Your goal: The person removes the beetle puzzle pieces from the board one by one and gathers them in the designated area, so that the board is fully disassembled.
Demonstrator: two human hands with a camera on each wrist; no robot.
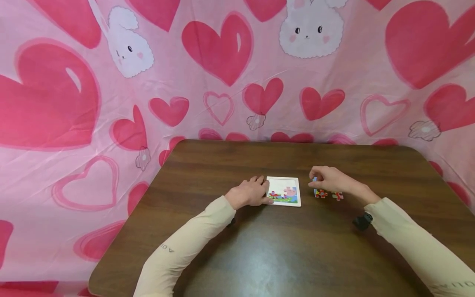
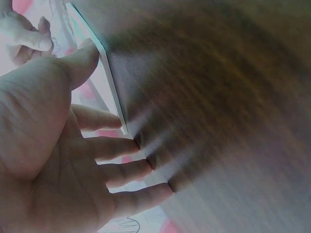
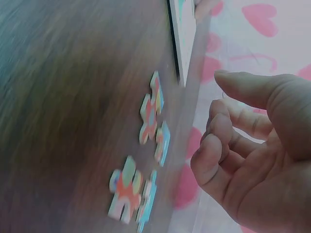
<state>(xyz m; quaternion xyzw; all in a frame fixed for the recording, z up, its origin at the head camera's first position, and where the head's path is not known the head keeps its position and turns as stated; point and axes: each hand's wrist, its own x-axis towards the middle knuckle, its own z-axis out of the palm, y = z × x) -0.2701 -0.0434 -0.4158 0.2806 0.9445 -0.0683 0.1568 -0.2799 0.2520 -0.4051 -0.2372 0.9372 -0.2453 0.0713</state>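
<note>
A white-framed puzzle board (image 1: 299, 194) lies on the table, partly filled with a pink pig's head and a strip of grass and flowers. My left hand (image 1: 252, 192) rests at its left side, fingers spread; in the left wrist view, the thumb (image 2: 85, 60) lies over the board's edge and several fingertips touch the table. My right hand (image 1: 328, 179) hovers right of the board above loose puzzle pieces (image 1: 320, 193). In the right wrist view, its fingers are loosely bent, with a gap to the thumb (image 3: 248, 90) and nothing visible between them.
Several loose pieces lie on the brown wooden table (image 1: 259, 255), among them a red-and-green piece (image 3: 127, 191) and a longer piece (image 3: 150, 111) nearer the board. A pink curtain with hearts (image 1: 222, 49) hangs behind the table's far edge.
</note>
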